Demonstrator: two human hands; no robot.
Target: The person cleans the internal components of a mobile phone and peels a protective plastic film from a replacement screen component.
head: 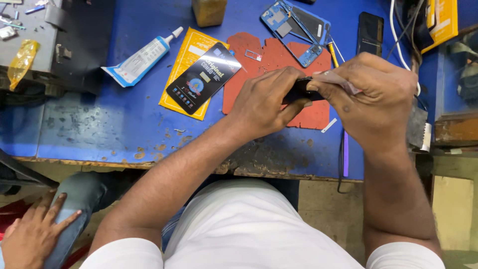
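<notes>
A small dark phone part (pixel 298 89) sits between both hands, held just above the red mat (pixel 279 65) at the middle of the blue bench (pixel 99 124); most of it is hidden by the fingers. The left hand (pixel 264 102) wraps it from the left, fingers curled over the top and thumb stretched along the underside, clamping it. The right hand (pixel 373 97) comes in from the right with knuckles up and wrist bent, its fingers pressed together and pinching a thin pale strip (pixel 336 79) against the part's upper edge. Both forearms angle up from the person's white-clad lap and converge over the bench edge. On the mat behind lies a blue phone frame (pixel 296 30), and a black phone (pixel 370 34) lies to its right. To the left lie a black-and-yellow package (pixel 201 74) and a white glue tube (pixel 142 59). At the lower left corner another person's hand (pixel 32 234) rests on a knee.
</notes>
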